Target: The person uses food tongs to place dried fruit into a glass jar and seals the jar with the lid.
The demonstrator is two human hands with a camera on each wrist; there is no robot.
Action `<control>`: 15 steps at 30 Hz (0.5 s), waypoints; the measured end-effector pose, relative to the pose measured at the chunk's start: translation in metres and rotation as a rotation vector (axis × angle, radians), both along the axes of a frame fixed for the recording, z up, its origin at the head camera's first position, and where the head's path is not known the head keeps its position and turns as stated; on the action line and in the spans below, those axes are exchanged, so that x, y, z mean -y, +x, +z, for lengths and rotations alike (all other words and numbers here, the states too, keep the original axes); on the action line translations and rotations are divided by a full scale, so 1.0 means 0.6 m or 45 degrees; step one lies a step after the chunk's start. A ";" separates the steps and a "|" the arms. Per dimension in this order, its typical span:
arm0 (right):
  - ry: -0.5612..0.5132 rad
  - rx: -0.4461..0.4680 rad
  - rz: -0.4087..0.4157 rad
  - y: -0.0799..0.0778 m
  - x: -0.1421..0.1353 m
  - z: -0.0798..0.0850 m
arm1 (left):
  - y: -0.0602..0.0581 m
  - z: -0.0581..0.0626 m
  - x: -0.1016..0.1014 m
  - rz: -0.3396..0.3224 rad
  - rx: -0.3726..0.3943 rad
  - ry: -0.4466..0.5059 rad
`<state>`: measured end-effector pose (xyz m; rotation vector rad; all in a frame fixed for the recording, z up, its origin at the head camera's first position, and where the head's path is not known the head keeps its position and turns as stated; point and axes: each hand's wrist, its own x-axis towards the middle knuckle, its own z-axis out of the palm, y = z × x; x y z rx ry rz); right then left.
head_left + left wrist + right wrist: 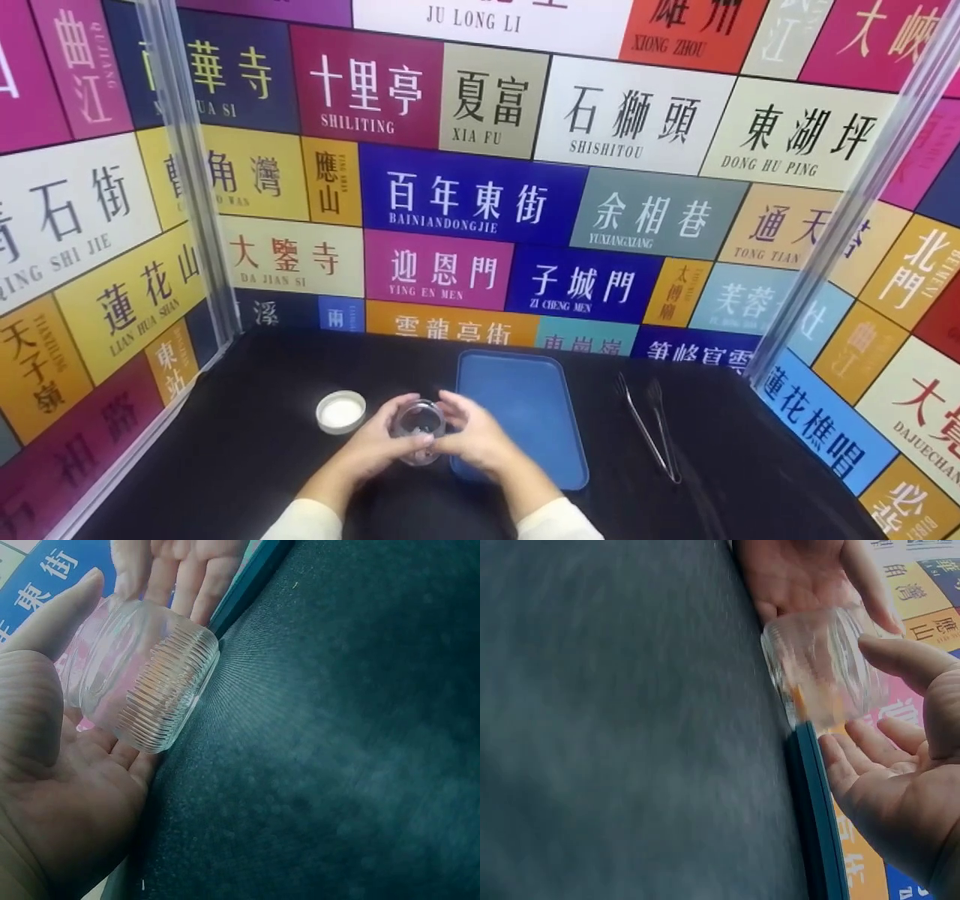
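A clear glass jar [420, 427] with ribbed sides stands on the black cloth, between my two hands. My left hand [379, 442] cups its left side; in the left wrist view the thumb lies by the mouth and the fingers pass behind the ribbed glass [169, 682]. From the other side my right hand [472, 435] curves round the jar, its thumb touching near the rim in the right wrist view. The jar's mouth has no lid on it. A white round lid [341, 413] lies to the left of my left hand.
A blue tray [517, 412] lies just right of the jar, partly under my right hand and forearm. Farther right rest metal tongs [651, 431], spread apart. Printed panels [472, 195] wall in the back and sides of the black-covered table [255, 420].
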<state>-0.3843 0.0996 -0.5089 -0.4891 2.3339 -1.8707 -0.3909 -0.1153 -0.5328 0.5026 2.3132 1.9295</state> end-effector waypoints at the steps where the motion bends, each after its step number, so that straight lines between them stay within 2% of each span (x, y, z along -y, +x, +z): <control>1: 0.013 -0.009 -0.002 0.000 0.003 -0.002 | 0.000 0.000 0.000 -0.002 -0.001 0.005; 7: 0.156 -0.122 -0.008 -0.002 0.016 -0.017 | 0.001 0.001 -0.001 -0.010 0.008 0.009; 15: 0.160 -0.196 0.035 -0.006 0.015 -0.025 | 0.002 0.007 0.001 -0.007 0.014 0.055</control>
